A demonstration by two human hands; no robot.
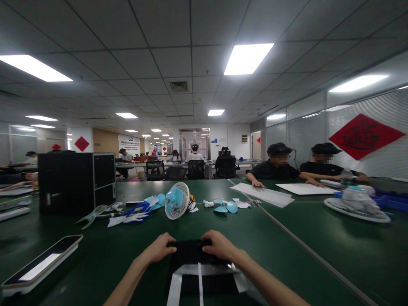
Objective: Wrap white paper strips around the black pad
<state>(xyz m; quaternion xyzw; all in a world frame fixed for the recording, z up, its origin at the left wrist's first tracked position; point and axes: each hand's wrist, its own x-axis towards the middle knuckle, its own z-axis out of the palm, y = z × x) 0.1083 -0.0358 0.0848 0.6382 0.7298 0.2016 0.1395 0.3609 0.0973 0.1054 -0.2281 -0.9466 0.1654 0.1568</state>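
Observation:
Flat on the green table in front of me lies a black flat piece (pixel 188 253), its material unclear. Across it runs a shiny, clear-looking band (pixel 188 269), and white strips (pixel 174 289) extend toward me. My left hand (pixel 160 247) is closed at the far left corner of the black piece, with thumb and fingers on its edge. At the far right corner, my right hand (pixel 219 245) grips the same edge with bent fingers. My right forearm hides part of the near right side.
A fan head (pixel 177 201), gloves (pixel 132 216) and blue fan blades (pixel 225 206) lie beyond my hands. To the left are a black computer case (pixel 76 182) and a phone-like device (pixel 44 261). Two people sit across at right, near white sheets (pixel 263 193).

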